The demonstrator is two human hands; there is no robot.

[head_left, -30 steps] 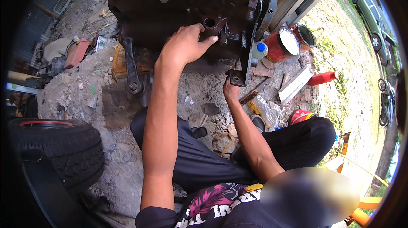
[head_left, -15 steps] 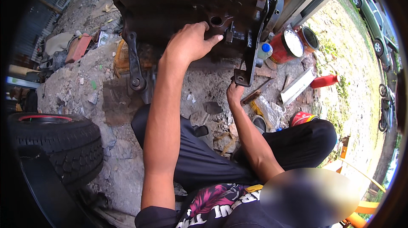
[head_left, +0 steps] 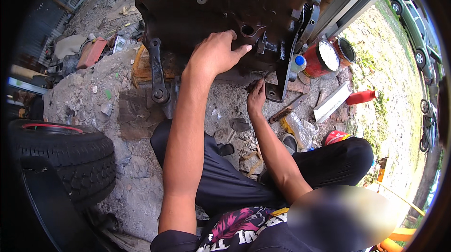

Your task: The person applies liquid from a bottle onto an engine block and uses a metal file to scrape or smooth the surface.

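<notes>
A large dark engine block [head_left: 188, 22] fills the top of the view, with round holes in its face. My left hand [head_left: 213, 54] rests against its lower face, thumb spread away from the fingers, holding nothing visible; some fingertips are hard to see against the dark metal. Below the block's right side, my right hand [head_left: 256, 96] is closed around something thin and dark that I cannot make out. It sits just left of the lower end of a dark metal bracket [head_left: 275, 93], which hangs from the block. A dark metal arm [head_left: 157, 66] stands at the block's left.
A tyre [head_left: 70, 163] lies at the left. On the right are a red can [head_left: 323, 57], a blue-capped bottle [head_left: 297, 64], a wire brush [head_left: 282, 111], a white strip [head_left: 332, 102] and a red bottle [head_left: 361, 97]. Rubble covers the ground [head_left: 131, 186].
My right hand has come out from behind the bracket's lower end to its left side. My left hand keeps its place on the block. The whole view has shifted slightly.
</notes>
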